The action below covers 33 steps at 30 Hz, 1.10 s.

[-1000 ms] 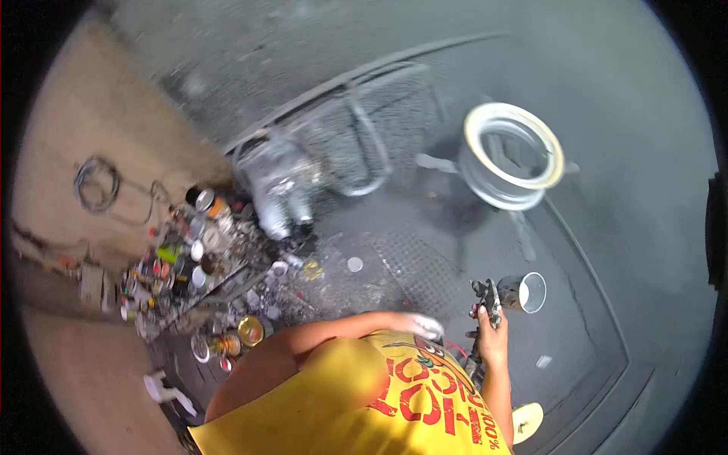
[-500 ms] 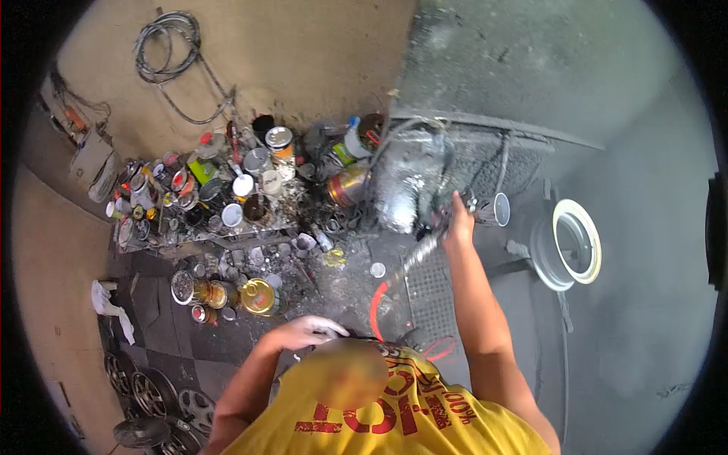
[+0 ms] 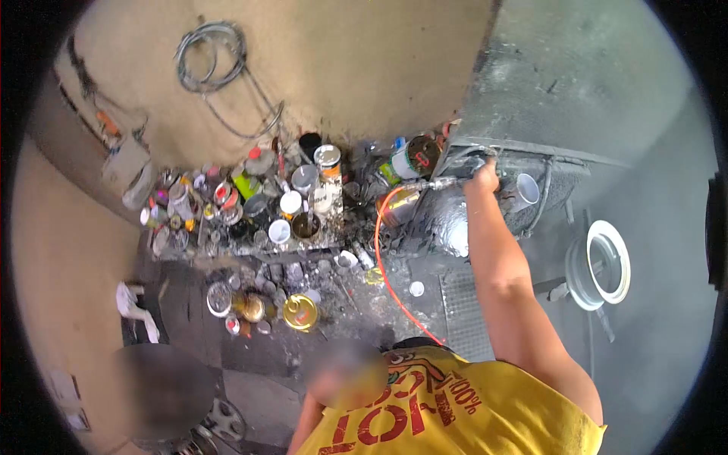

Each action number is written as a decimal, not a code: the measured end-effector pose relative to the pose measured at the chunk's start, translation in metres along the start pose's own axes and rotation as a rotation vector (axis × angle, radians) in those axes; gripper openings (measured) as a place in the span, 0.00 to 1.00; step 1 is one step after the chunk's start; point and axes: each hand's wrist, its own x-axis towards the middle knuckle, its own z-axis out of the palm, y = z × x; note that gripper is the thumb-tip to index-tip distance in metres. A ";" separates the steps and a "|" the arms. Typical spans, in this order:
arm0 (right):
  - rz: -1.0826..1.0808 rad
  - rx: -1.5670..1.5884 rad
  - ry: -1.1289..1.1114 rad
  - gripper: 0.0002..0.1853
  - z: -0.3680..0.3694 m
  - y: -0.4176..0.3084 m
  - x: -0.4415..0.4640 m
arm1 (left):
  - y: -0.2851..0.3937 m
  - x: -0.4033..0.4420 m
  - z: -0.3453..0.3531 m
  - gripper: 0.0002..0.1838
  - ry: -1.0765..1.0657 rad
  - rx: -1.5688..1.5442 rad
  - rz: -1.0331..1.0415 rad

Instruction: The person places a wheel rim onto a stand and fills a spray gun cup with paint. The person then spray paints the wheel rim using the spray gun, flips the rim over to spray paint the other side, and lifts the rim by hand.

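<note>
My right hand [image 3: 484,177] is stretched far forward, its fingers closed around a spray gun [image 3: 479,162] beside the metal-framed rack. A translucent paint cup [image 3: 523,191] sits just right of the hand, apparently on the gun. From the gun's left side runs a metallic hose fitting [image 3: 438,183], and an orange air hose [image 3: 384,262] curves down from it towards my body. Below the hand bulges a foil-covered bundle [image 3: 453,226]. Only part of my left forearm [image 3: 306,418] shows at the bottom; the left hand itself is hidden.
A white wheel rim [image 3: 609,262] stands at the right by the grey wall. Paint cans and cups crowd a bench [image 3: 303,249] on the left, with gold-lidded cans [image 3: 301,312] on the floor below. A coiled cable [image 3: 211,57] hangs on the wall.
My right hand has moved forward with the spray gun to the rack's back edge, drawing the orange hose out longer. My left hand has dropped out of sight. The view has shifted.
</note>
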 end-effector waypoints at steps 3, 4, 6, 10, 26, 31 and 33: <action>-0.072 -0.194 0.132 0.36 -0.004 0.012 0.018 | -0.014 0.019 0.004 0.14 -0.152 -0.126 0.005; -0.043 -0.220 0.151 0.36 -0.002 0.010 0.016 | -0.004 0.024 0.009 0.14 -0.119 -0.070 -0.029; 0.018 -0.269 0.186 0.34 0.001 0.004 0.009 | 0.008 0.040 0.007 0.14 -0.108 0.023 -0.060; 0.007 -0.643 0.235 0.39 0.017 0.005 0.018 | 0.063 0.067 0.021 0.14 -0.155 0.372 0.092; -0.245 -0.939 -1.408 0.18 -0.400 -0.149 0.010 | 0.129 0.255 0.345 0.11 -0.568 0.529 0.159; -0.311 -1.014 -0.286 0.09 -0.584 -0.330 0.123 | 0.166 0.330 0.479 0.09 -0.557 0.951 0.257; -0.387 -0.826 0.053 0.15 -0.623 -0.391 0.165 | 0.175 0.386 0.522 0.08 -0.546 0.802 0.273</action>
